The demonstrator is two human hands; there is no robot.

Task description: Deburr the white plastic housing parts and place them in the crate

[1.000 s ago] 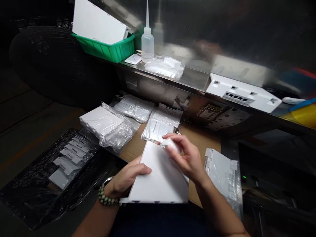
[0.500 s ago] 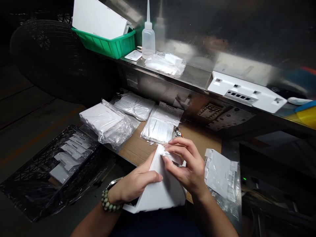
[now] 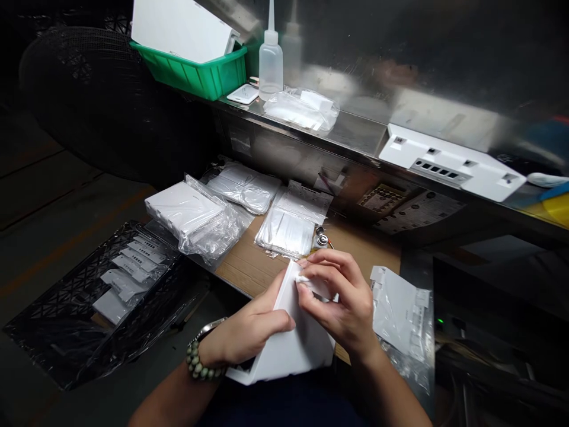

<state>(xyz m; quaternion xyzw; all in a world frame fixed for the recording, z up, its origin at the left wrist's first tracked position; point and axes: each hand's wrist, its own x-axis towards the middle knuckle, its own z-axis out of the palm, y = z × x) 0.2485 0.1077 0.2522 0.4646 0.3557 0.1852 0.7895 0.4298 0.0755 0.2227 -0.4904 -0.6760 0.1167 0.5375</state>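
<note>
The left hand (image 3: 251, 332) has a closed grip on a smooth, white, flat cover (image 3: 296, 347), low over the front of the worktop (image 3: 240, 267). The right hand (image 3: 340, 296) pinches a small, soft-looking white wad (image 3: 302, 279) against the cover's far edge.

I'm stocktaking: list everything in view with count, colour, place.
Panel: one, white, held
Wad: one, white, held
Crate: one, black, lower left
Bin: one, green, shelf
Other parts: several, white, worktop, crate, bin, shelf
Bag: one, clear, shelf
Bottle: one, translucent, shelf
Card: one, white, shelf
Cardboard: one, brown, worktop
Jar: one, silvery, cardboard
Mesh: one, black, left
Blurred item: unclear count, blue-yellow, right
Bracelet: one, green, wrist
Watch: one, silvery, wrist
Left hand, right hand: one each, bare, centre
</note>
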